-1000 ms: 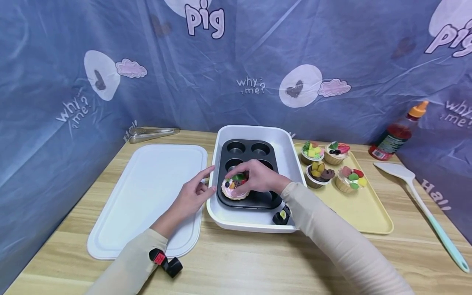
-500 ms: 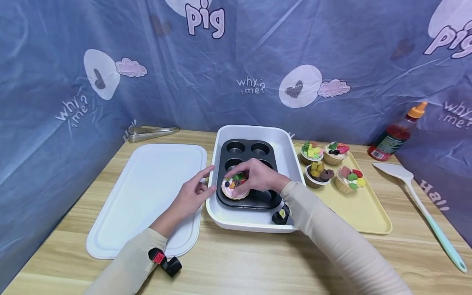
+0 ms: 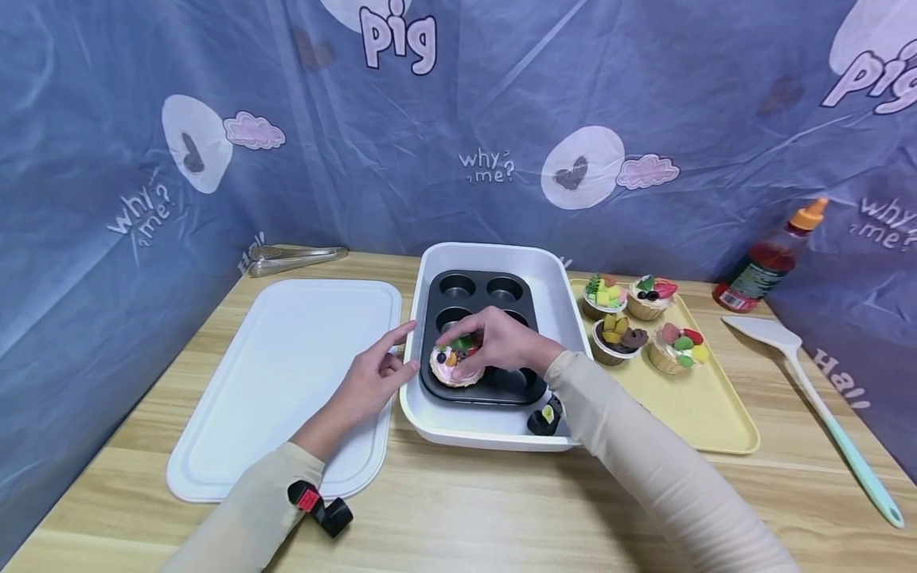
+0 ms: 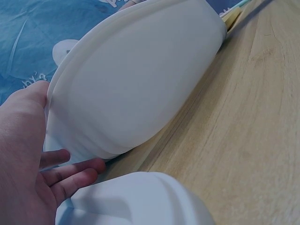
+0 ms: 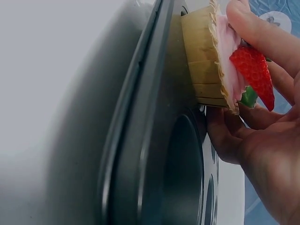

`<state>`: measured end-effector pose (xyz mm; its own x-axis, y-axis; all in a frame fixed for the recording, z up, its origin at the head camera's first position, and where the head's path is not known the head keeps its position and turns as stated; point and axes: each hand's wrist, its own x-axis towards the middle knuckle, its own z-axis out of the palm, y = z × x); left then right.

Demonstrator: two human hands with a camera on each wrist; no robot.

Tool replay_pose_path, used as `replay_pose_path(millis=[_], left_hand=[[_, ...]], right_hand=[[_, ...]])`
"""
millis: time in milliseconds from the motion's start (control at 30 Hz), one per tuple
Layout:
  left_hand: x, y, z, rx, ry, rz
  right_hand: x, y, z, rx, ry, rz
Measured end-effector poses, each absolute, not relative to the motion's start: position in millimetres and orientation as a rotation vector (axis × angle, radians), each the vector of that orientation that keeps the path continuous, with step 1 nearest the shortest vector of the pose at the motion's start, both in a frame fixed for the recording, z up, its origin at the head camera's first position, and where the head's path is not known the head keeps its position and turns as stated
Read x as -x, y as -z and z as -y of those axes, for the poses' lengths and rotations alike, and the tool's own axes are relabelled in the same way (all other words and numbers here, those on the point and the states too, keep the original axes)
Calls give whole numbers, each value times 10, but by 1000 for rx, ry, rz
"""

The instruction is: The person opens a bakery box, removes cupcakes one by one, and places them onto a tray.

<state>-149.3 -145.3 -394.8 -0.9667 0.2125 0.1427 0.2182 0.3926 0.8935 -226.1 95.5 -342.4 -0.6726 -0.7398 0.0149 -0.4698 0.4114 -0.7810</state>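
Note:
My right hand (image 3: pixel 501 342) pinches a cupcake (image 3: pixel 446 372) with pink cream and fruit toppings over the front left cup of a dark muffin tin (image 3: pixel 494 394). In the right wrist view, much of the cupcake's pleated yellow wrapper (image 5: pixel 200 58) shows above the tin's top, with a strawberry slice (image 5: pixel 253 70) on the cream. How deep its base sits is hidden. The tin lies in a white rectangular tub (image 3: pixel 458 438). My left hand (image 3: pixel 368 386) touches the tub's left rim with thumb and index finger, its other fingers loosely bent beside the outer wall (image 4: pixel 136 79).
Several decorated cupcakes (image 3: pixel 621 338) stand on a yellow tray (image 3: pixel 716 422) at right. Beyond it are a sauce bottle (image 3: pixel 762 263) and a spatula (image 3: pixel 824 406). Left of the tub lie a white tray (image 3: pixel 286 374) and, behind it, metal tongs (image 3: pixel 294 261).

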Motion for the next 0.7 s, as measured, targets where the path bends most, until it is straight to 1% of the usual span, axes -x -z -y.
replay_pose_path(millis=[333, 700], left_hand=[[1489, 3939, 1450, 387, 1665, 2625], [1492, 3938, 1447, 381, 1670, 2639]], right_hand=[[2266, 3420, -957, 1091, 1119, -2331], [2249, 3415, -964, 1062, 1109, -2336]])
